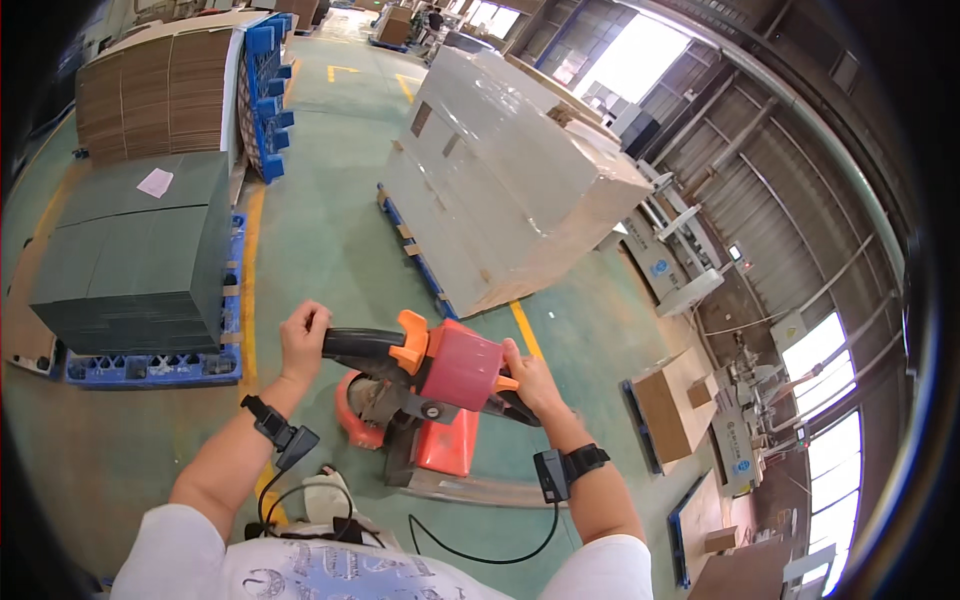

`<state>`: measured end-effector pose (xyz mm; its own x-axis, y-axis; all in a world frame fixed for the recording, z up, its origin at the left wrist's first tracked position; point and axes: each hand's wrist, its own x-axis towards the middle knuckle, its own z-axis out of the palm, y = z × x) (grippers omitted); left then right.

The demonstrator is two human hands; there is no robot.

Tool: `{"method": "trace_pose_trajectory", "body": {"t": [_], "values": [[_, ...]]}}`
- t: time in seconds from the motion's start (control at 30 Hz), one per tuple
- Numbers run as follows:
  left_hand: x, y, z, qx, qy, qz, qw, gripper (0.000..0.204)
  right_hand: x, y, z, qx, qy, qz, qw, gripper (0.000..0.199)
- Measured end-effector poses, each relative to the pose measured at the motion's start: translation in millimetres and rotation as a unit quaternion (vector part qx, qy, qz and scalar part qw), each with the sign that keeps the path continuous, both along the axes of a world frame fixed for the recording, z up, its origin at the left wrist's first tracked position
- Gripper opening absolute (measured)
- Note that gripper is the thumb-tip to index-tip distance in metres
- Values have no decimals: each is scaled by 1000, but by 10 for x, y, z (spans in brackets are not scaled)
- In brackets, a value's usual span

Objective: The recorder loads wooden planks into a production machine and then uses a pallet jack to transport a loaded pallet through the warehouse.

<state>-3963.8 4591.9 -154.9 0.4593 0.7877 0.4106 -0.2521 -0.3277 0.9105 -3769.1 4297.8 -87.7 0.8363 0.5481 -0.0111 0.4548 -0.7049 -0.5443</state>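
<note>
the red pallet truck (447, 442) stands on the floor (330, 230), right of the left yellow line (252, 290), its handle (365, 343) lying crosswise. the left hand (304, 338) curls round its left end, the right hand (530, 380) round its right. a plastic-wrapped stack (510, 190) stands beyond, slightly right.

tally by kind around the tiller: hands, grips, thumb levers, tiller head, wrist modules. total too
Hands: 2
Black grips: 2
Orange thumb levers: 2
Red tiller head: 1
Black wrist modules: 2
Total: 9
</note>
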Motion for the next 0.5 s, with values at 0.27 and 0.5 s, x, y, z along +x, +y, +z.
{"method": "trace_pose_trajectory", "body": {"t": [0.27,0.5], "values": [[576,760,6,-35,9,-128,991,15,-75,437,280,-48,250,122,959,31],[867,1938,-286,-45,-12,-205,978,13,-243,1552,163,-12,414,86,906,48]]}}
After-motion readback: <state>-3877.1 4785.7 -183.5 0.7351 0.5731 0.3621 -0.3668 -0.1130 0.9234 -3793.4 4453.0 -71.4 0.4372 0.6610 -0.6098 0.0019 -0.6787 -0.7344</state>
